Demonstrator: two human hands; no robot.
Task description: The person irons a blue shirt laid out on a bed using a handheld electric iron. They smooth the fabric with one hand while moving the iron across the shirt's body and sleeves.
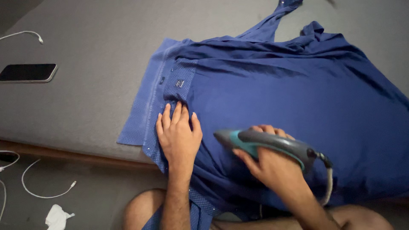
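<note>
A dark blue shirt lies spread over a grey padded surface, its collar to the left. My left hand lies flat on the shirt just below the collar, fingers together. My right hand grips the handle of a grey and teal iron, whose tip points left and rests on the shirt's near part. The iron's cord curls down behind my wrist.
A dark phone lies on the grey surface at far left, a white cable end above it. On the floor below are more white cable and a crumpled white tissue. My bare knees show at the bottom edge.
</note>
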